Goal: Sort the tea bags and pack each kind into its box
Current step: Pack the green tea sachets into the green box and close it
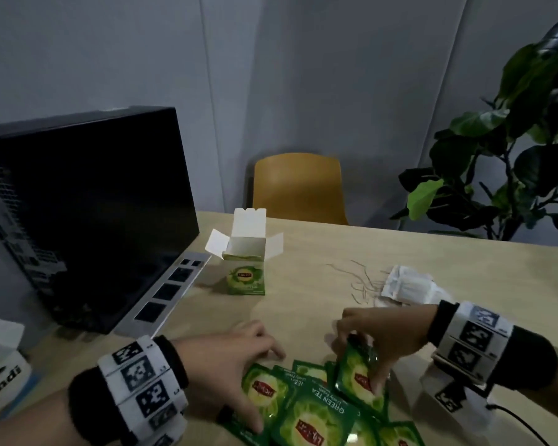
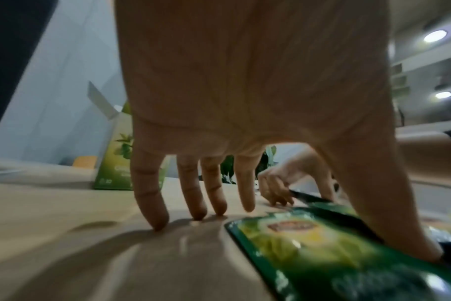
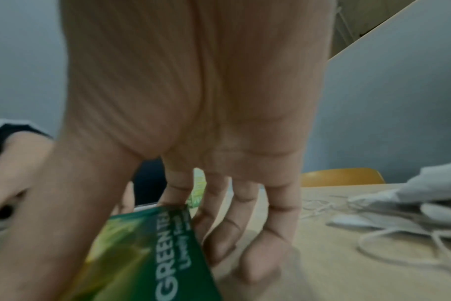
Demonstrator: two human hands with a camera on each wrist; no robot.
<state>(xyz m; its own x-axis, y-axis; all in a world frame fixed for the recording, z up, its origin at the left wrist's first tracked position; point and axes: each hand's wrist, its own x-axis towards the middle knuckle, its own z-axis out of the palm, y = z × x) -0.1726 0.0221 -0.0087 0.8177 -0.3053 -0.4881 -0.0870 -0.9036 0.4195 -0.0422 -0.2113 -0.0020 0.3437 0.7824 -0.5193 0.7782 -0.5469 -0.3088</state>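
Several green tea sachets (image 1: pixel 316 413) lie fanned out at the table's near edge. My left hand (image 1: pixel 245 352) spreads over their left side: its fingertips (image 2: pixel 157 222) touch the bare table, its thumb presses on a sachet (image 2: pixel 309 244). My right hand (image 1: pixel 377 336) pinches one green sachet (image 1: pixel 358 378) between thumb and fingers and tilts it up off the pile; the right wrist view shows this sachet (image 3: pixel 147 254) close up. The green tea box (image 1: pixel 245 272) stands open further back. White tea bags (image 1: pixel 409 284) with loose strings lie at the right.
A large black case (image 1: pixel 87 204) lies along the table's left side. A white box (image 1: pixel 0 365) with open flaps stands at the near left. A yellow chair (image 1: pixel 298 188) and a leafy plant (image 1: pixel 512 140) stand beyond the table (image 1: pixel 319 284).
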